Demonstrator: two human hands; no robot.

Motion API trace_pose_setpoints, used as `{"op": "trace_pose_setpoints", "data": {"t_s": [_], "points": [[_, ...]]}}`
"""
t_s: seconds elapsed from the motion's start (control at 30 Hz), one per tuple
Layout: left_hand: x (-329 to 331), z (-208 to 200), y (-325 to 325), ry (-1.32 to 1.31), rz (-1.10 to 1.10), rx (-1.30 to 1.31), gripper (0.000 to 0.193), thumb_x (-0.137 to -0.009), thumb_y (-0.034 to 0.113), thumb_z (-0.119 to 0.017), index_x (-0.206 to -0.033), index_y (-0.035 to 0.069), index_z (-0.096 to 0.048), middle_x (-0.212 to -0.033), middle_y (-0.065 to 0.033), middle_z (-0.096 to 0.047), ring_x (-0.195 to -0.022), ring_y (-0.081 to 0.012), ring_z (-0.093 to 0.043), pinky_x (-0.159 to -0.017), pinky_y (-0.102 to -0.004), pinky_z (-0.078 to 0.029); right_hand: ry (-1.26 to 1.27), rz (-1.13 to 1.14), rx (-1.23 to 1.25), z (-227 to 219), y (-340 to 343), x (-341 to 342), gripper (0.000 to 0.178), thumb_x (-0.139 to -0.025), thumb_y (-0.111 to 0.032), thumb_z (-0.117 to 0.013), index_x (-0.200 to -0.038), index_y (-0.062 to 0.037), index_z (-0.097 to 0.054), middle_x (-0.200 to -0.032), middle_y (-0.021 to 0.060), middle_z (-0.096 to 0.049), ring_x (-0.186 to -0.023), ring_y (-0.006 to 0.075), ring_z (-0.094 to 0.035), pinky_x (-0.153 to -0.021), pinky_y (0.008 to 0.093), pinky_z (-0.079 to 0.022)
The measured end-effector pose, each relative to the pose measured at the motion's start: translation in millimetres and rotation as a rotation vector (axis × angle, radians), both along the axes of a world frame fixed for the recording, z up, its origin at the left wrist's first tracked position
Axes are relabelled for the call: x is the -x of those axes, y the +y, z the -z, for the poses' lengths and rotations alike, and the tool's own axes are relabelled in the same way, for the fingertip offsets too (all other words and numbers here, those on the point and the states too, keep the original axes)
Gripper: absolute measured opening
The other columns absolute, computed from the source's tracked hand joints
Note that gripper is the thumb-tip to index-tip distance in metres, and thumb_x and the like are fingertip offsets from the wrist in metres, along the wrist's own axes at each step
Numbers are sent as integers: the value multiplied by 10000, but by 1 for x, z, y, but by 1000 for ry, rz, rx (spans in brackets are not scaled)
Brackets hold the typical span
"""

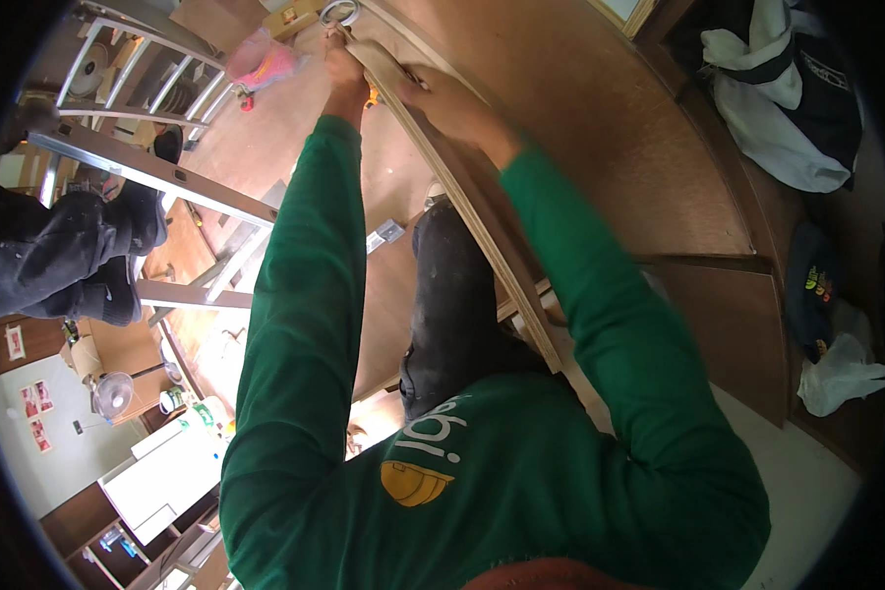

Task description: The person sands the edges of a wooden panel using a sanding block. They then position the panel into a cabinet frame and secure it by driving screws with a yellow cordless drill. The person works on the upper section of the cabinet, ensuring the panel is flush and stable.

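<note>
My left hand (344, 67) is closed at the far end of a long wooden board (467, 216), its fingertips against a pale ring-shaped roll (340, 13). A tan strip (376, 59) runs from these fingers toward my right hand (454, 106). That hand is slightly blurred and bent over the board's edge, its fingers gripping there. Between the hands shows a small orange thing (372, 96), too small to name. The board slants down toward my body, beside my dark-trousered leg (452, 295).
Left of me stands a metal ladder (167, 177), with another person's dark-trousered legs (59, 246) by it. A pink bag (263, 61) lies on the floor beyond. At the right, a brown panel (619, 128) borders shelves with a grey and black cloth (777, 98) and a dark cap (811, 285).
</note>
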State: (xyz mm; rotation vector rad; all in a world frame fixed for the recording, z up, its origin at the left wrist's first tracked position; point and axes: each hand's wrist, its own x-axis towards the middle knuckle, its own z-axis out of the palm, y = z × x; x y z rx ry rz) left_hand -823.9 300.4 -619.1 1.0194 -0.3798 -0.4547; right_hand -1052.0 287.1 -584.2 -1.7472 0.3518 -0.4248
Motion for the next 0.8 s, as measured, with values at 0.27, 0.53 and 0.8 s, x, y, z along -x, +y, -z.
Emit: {"op": "trace_pose_setpoints", "data": {"t_s": [0.27,0.53,0.8], "points": [[6,6,0,-61,-62,-61,183,-1024,244,-430,-1003,145,-582,-930,27,-526,-873,-130,-501,-808,-318,-440,56,117,-3,-1,74,153,532,-1073,-351,-537,-1398,71,-546,-1307,241,-650,-1217,310,-626,-1061,410,-453],[-23,21,-8,-50,37,-48,285,-1043,340,-478,-1168,105,-579,-1099,-55,-639,-1070,-210,-628,-881,-411,-537,165,50,23,-33,3,1,556,-1068,-405,-531,-1398,42,-558,-1178,145,-687,-1045,203,-642,-937,353,-508],[-9,24,7,-200,-39,-164,336,-1044,318,-495,-1272,78,-551,-1181,-133,-610,-1117,-255,-604,-930,-433,-508,169,73,55,-42,78,168,496,-1065,-331,-546,-1419,16,-534,-1326,207,-628,-1228,286,-606,-1066,385,-444]]}}
